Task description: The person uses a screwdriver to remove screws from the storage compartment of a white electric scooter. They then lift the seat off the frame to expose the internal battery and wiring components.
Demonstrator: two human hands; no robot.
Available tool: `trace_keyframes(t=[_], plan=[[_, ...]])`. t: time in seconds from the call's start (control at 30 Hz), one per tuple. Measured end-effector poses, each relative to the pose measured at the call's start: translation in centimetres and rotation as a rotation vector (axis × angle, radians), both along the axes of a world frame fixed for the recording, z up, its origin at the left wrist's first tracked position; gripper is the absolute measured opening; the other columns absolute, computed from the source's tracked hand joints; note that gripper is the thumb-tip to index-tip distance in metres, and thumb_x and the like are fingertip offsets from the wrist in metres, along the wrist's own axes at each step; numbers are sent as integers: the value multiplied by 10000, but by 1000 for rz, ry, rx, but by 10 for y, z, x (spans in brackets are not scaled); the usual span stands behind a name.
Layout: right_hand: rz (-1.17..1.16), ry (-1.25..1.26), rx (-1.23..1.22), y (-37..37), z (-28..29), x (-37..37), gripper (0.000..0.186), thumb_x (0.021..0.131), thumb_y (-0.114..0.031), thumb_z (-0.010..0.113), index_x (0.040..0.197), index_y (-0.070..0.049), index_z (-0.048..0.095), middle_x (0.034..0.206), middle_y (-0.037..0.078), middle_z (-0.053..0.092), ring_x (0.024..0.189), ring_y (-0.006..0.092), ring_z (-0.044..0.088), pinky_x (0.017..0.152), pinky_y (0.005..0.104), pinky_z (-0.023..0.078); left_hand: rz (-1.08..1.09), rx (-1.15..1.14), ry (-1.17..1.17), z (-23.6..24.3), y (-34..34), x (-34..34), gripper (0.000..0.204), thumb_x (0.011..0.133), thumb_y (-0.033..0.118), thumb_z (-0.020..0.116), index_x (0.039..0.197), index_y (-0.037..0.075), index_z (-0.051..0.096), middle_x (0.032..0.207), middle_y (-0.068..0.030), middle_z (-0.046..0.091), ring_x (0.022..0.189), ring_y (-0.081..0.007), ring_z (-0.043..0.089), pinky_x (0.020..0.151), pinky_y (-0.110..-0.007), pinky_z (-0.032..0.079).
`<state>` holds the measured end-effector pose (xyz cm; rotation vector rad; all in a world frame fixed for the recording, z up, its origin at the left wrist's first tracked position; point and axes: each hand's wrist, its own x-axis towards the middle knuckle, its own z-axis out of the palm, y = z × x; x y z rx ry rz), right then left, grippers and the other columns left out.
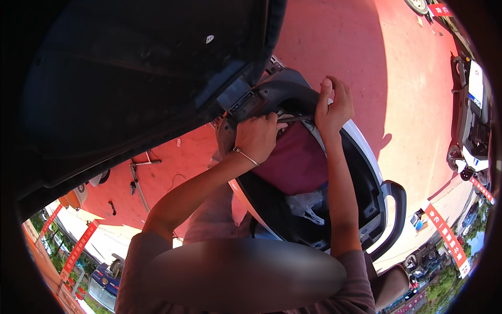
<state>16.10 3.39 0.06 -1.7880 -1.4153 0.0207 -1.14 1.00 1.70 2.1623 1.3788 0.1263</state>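
Left fingers [271, 119] are closed on a dark strip [299, 120]. Right fingers [341, 90] are raised, grip unclear, near its right end.

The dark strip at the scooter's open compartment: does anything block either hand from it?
Nothing visible does: the dark strip runs between the left hand and right hand; the maroon cloth is not in between.

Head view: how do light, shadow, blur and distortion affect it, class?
In the head view, strong sun pales part of the red floor, with a sharp shadow edge across it; the black panel at upper left sinks into deep shade; fisheye distortion bends the scene toward the rim; a blurred oval hides the lower middle.
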Motion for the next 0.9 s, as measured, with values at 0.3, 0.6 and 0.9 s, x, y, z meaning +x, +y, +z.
trace_keyframes(t=[0.3, 0.6, 0.9], plan=[[-52, 400, -359, 66, -29, -24, 250, 853, -249, 518, 850, -18, 616, 771, 154, 630, 724, 306, 619, 623, 359, 468, 684, -1138, -1096, -16, -56, 30, 398, 914, 408, 418, 844, 18, 461, 525, -20, 369, 418, -119, 433, 472, -295, 460], [826, -59, -591, 60, -29, -90, 235, 839, -172, 493, 853, 46, 581, 726, 236, 596, 630, 369, 596, 552, 414, 490, 905, -1172, -1585, -53, -69, 129, 273, 933, 315, 425, 826, 69, 473, 598, -17, 458, 499, -118, 460, 594, -287, 469], [1155, -366, -328, 22, -9, -88, 192, 748, -61, 520, 901, 53, 498, 694, 152, 582, 619, 296, 604, 522, 375, 487, 447, -908, -1252, -48, -61, 79, 184, 912, 134, 474, 1013, -20, 488, 876, -78, 601, 667, -154, 613, 628, -266, 504]])
